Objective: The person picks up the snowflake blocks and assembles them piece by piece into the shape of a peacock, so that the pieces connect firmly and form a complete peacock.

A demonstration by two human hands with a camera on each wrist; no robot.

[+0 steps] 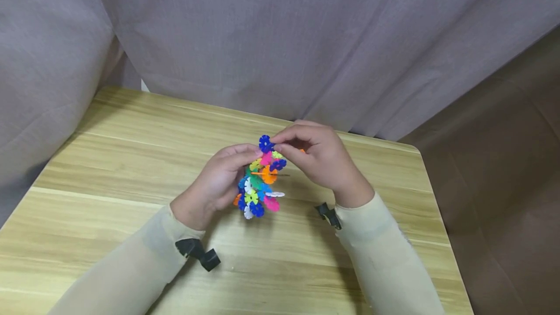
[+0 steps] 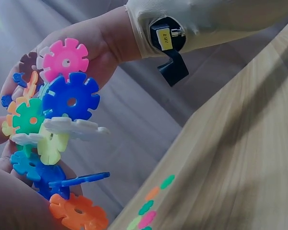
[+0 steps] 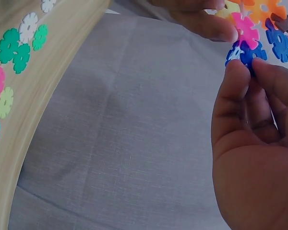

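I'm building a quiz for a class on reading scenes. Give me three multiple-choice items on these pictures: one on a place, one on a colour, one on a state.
1. Where is the cluster of snowflake discs?
A. Flat on the floor
B. Held between both hands above the wooden table
C. In a box

2. What colour is the disc that the right hand pinches at the top of the cluster?
A. Dark blue
B. White
C. Red

3. How is the left hand?
A. Flat on the table
B. Hanging idle
C. Gripping the cluster

Answers: 1 B, the head view shows the cluster between the hands over the tabletop. 2 A, the right wrist view shows a dark blue disc between thumb and fingers. 3 C, its fingers curl round the discs.
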